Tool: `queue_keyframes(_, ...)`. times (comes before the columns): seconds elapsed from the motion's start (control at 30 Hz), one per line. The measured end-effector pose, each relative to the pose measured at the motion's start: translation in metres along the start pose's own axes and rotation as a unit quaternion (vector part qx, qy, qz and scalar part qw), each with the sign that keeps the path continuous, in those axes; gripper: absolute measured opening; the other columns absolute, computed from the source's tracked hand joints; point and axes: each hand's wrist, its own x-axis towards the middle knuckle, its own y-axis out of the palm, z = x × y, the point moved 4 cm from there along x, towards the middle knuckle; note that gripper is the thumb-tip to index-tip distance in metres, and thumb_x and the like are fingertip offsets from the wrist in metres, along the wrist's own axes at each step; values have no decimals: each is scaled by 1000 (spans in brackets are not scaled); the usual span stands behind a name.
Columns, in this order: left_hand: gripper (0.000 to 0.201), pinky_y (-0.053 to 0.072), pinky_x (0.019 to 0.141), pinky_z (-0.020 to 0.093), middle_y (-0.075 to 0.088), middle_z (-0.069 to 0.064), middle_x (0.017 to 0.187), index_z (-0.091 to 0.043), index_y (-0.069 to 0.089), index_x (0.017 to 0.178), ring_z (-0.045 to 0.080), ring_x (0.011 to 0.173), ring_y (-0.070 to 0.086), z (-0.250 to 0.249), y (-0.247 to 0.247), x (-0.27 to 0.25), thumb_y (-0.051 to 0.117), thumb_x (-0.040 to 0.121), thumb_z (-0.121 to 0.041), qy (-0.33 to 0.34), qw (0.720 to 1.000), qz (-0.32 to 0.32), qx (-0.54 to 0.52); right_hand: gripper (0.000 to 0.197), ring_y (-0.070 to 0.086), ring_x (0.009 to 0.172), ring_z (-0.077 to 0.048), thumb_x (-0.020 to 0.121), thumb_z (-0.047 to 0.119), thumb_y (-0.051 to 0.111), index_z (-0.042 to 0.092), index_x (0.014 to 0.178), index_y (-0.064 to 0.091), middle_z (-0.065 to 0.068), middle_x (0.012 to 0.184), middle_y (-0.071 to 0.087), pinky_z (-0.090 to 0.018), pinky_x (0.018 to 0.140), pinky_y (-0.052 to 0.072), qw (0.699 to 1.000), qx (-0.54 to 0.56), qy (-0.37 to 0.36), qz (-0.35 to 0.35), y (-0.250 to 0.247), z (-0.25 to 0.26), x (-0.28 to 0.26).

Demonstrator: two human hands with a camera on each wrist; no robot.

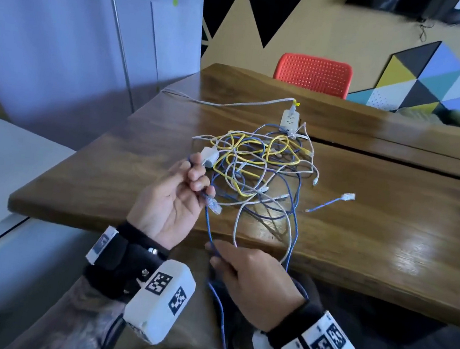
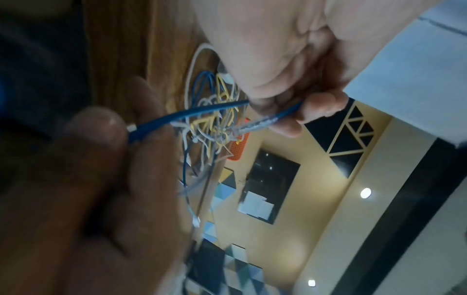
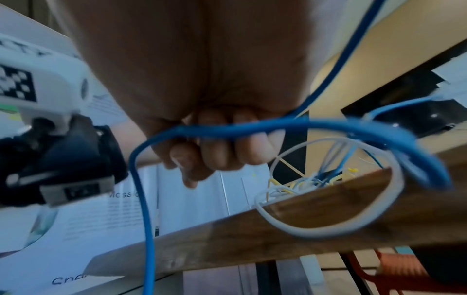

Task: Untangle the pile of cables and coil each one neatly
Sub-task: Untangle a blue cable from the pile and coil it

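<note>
Left hand: the left hand [image 1: 172, 196] is raised palm-up over the near left part of the table [image 1: 391, 225], fingers curled round the end of the blue cable [image 1: 208, 224]; its clear plug [image 1: 214, 206] sticks out just below the fingers.
Left hand, wrist view: the left hand [image 2: 285, 49] pinches the blue cable [image 2: 202, 113] between thumb and fingertips [image 2: 321, 105], the plug end [image 2: 252, 125] pointing toward the pile.
Right hand: the right hand [image 1: 252, 282] is lower, in front of the table edge and above the lap, back of the hand up, fingers closed round the same blue cable further along.
Right hand, wrist view: the right hand [image 3: 215, 99] has its fingers [image 3: 220, 153] curled over the blue cable [image 3: 252, 126], which runs across them, drops in a long strand on one side and loops up on the other.
Blue cable: it stretches between the two hands, then hangs from the right hand down past the lap.
Pile: the tangle of cables [image 1: 262, 164], yellow, white and blue, lies on the table past the left hand; a white loop [image 1: 262, 228] and a blue loop hang over the near edge.
Loose end: one blue end with a clear plug [image 1: 348, 196] lies apart to the right of the pile.
Power strip: a white power strip [image 1: 289, 120] sits at the far side of the pile, touching it, its white lead [image 1: 226, 103] running off the table's left edge.
Adapter: a small white block [image 1: 209, 154] lies just beyond the left fingertips.
Chair: an orange chair [image 1: 313, 74] stands behind the table.
</note>
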Motion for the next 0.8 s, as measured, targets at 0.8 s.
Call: queue_keyframes(0.8,24,19,49,28,27,-6,52,-12,58,70,12,47,19,34,-34,-48,44,83,-26,-181,978,17,105,28,64,79,-24,97,37,54,28,117,73,2,84,71,-37,67,53,984,40,17,-172,-17,-12,12)
